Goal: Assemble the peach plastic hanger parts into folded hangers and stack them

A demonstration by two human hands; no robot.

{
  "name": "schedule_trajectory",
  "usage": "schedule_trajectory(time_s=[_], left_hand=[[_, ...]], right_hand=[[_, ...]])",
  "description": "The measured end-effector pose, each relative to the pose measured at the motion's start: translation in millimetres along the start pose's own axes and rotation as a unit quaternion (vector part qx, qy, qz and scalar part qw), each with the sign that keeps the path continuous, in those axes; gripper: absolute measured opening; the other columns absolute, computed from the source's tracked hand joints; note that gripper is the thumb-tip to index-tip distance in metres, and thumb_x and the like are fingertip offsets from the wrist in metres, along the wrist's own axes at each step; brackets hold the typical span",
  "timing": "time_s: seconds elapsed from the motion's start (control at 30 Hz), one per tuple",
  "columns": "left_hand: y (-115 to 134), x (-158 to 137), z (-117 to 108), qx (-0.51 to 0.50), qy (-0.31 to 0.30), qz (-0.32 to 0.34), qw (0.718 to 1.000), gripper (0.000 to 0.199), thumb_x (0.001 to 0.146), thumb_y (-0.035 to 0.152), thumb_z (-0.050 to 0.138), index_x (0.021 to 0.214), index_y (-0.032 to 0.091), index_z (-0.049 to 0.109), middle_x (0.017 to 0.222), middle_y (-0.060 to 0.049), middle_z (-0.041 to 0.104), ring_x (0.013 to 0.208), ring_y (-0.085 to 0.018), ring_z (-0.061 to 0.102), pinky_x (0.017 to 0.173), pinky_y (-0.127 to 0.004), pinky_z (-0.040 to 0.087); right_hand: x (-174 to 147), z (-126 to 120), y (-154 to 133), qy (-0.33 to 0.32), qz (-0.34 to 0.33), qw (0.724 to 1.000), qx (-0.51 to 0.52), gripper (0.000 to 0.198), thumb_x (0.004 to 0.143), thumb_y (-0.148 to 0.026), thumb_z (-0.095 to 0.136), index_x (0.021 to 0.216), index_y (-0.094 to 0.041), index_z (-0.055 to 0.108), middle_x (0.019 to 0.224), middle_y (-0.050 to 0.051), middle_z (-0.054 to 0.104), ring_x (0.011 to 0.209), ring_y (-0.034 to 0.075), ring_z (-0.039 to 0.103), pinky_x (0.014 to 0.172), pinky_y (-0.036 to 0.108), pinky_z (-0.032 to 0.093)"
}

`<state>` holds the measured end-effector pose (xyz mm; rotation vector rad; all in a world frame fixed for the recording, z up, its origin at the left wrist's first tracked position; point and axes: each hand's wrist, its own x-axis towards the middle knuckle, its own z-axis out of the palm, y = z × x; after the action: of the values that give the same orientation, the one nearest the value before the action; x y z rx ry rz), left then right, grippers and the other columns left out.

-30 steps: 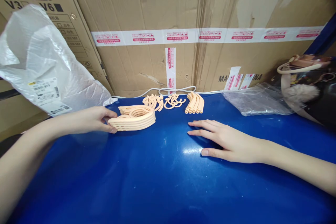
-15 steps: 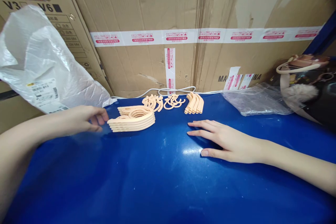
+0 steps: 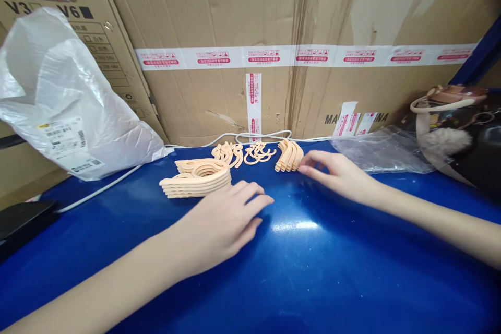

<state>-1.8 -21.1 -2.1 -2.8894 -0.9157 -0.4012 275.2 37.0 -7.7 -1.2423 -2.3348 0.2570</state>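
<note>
Lying right at the fingertips of the right hand (image 3: 346,177), a row of curved peach tubes (image 3: 289,155) rests near the back of the blue desk (image 3: 352,282). That hand's thumb and forefinger are bent and slightly parted; whether they grip or merely touch the end tube, I cannot tell. The tubes are slim, alike and set side by side, all bowed one way (their near ends look hollow). Just left of them sit thin peach hooks (image 3: 260,153), then short curved pieces (image 3: 228,154), overlapping so that single outlines are hard to separate. Farther left stands a neat peach stack (image 3: 195,180), its lower right corner covered by the left hand (image 3: 229,216), whose fingers are loosely spread around nothing. At the right, a dark bag (image 3: 477,151) is cut off.
</note>
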Motion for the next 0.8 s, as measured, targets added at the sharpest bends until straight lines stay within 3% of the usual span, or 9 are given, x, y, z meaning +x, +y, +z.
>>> schedule_trajectory(time_s=[0.1,0.27,0.4,0.8], left_hand=[[6,9,14,0.001,-0.027,0.000,1.000,0.040,0.096,0.037,0.041,0.132,0.021,0.046,0.135,-0.013,0.051,0.122,-0.029,0.049,0.094,-0.045,0.046],[5,14,24,-0.024,-0.052,-0.040,0.998,0.043,0.099,0.040,0.038,0.135,0.018,0.045,0.139,-0.011,0.048,0.126,-0.028,0.045,0.103,-0.045,0.040],[5,10,27,-0.048,-0.038,-0.049,0.997,0.042,0.099,0.039,0.039,0.135,0.018,0.045,0.140,-0.011,0.046,0.127,-0.026,0.044,0.105,-0.044,0.039],[5,11,27,-0.059,-0.030,-0.044,0.997,0.041,0.098,0.038,0.040,0.134,0.018,0.047,0.139,-0.012,0.048,0.126,-0.027,0.045,0.104,-0.046,0.039]], right_hand=[[29,-1,30,0.008,0.133,0.991,-0.006,0.024,0.088,-0.043,0.053,0.090,-0.020,0.056,0.084,0.004,0.068,0.075,0.020,0.063,0.068,0.030,0.046],[66,14,67,0.015,0.234,0.972,0.003,0.037,0.083,-0.053,0.058,0.089,-0.017,0.052,0.062,0.001,0.065,0.048,0.014,0.057,0.047,0.024,0.039],[76,22,73,0.009,0.271,0.962,0.016,0.036,0.077,-0.050,0.066,0.086,-0.017,0.053,0.057,-0.002,0.062,0.042,0.011,0.053,0.043,0.022,0.036],[83,18,57,-0.007,0.308,0.950,0.053,0.025,0.082,-0.033,0.066,0.093,-0.014,0.054,0.063,0.000,0.065,0.038,0.007,0.049,0.032,0.017,0.035]])
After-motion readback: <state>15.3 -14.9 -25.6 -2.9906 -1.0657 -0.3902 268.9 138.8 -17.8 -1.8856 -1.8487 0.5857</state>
